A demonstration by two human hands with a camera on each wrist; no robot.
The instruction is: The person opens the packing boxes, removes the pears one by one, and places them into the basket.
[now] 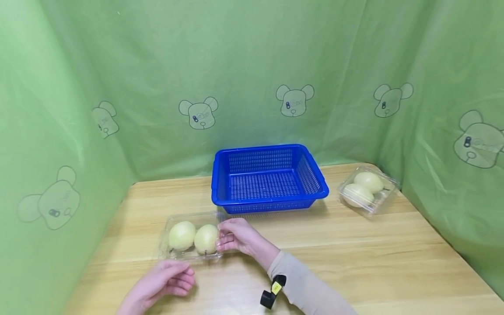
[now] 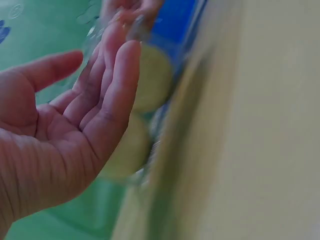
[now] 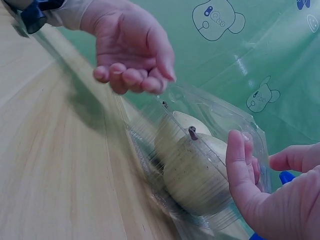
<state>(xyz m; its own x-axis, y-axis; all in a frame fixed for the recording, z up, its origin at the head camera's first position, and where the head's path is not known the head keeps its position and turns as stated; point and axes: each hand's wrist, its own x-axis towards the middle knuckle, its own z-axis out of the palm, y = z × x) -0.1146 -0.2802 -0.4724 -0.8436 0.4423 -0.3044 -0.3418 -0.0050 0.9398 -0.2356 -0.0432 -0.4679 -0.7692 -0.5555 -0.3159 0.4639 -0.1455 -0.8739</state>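
Observation:
A clear plastic clamshell box holds two pale yellow-green pears, one beside the other, on the table at left of centre. Dark stems show through the plastic in the right wrist view. At the box's right end my right hand grips it, fingers on one side of the end and thumb on the other. In front of the box, my left hand hovers with nothing in it. Its fingers are gently bent and its thumb stands apart in the left wrist view.
Behind the first box stands a blue plastic basket with latticed walls. Another clear box with two pears lies at the back right. Green curtains with mouse-like faces enclose the wooden table at the back and sides.

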